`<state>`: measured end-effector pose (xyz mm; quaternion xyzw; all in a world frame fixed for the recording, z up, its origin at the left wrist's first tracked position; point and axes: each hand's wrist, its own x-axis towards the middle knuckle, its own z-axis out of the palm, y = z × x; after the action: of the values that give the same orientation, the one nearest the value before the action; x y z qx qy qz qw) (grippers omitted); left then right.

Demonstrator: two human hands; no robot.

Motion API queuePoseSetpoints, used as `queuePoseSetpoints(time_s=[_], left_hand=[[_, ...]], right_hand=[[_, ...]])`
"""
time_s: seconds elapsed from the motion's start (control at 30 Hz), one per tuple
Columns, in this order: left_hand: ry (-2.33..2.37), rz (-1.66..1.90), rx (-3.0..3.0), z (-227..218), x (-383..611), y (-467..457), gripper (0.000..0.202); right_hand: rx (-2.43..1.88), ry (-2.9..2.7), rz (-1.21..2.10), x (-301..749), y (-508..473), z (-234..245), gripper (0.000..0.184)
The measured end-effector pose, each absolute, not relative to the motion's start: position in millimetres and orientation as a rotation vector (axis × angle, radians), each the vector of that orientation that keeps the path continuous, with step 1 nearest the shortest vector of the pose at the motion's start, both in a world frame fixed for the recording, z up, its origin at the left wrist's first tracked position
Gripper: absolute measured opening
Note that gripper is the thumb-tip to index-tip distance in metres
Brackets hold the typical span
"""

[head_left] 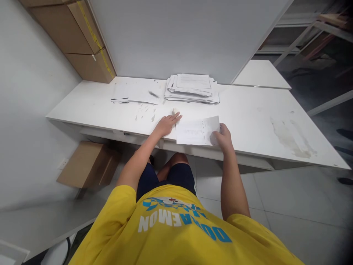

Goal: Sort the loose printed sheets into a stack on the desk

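A printed sheet of paper (196,131) lies at the near edge of the white table (248,121). My right hand (223,138) grips its right edge, fingers curled over the paper. At the sheet's left edge my left hand (166,124) lies flat on the tabletop, fingers stretched out. A small pale object (174,111) sits just beyond those fingertips; I cannot make out what it is.
At the back of the table are a thick stack of papers (192,88) and a flatter spread of sheets (135,92) to its left. Cardboard boxes (79,40) stand in the back left corner, another box (85,163) under the table. A grey stain (289,136) marks the table's right part.
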<state>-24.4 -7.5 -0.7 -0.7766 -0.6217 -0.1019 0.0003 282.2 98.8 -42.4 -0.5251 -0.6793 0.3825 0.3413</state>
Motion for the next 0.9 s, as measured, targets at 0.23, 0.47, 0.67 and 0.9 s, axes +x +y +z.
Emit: queuePoseSetpoints(time_s=[0.23,0.47,0.67,0.9], left_hand=[[-1.985,-0.198,-2.443,4,-24,-5,0.072],[-2.038,-0.246,-2.413,6,-20,2,0.067],[-2.063,-0.179,-2.377,6,-18,5,0.066],[-1.992,-0.243,-2.263,4,-22,-6,0.063]], right_hand=[[-1.317,-1.788,0.956,284,101,-43,0.041],[-1.279,-1.867,0.886,286,108,-47,0.042],[-1.299,-1.871,0.866,285,106,-45,0.046],[-1.244,-1.844,0.902,271,102,-47,0.049]])
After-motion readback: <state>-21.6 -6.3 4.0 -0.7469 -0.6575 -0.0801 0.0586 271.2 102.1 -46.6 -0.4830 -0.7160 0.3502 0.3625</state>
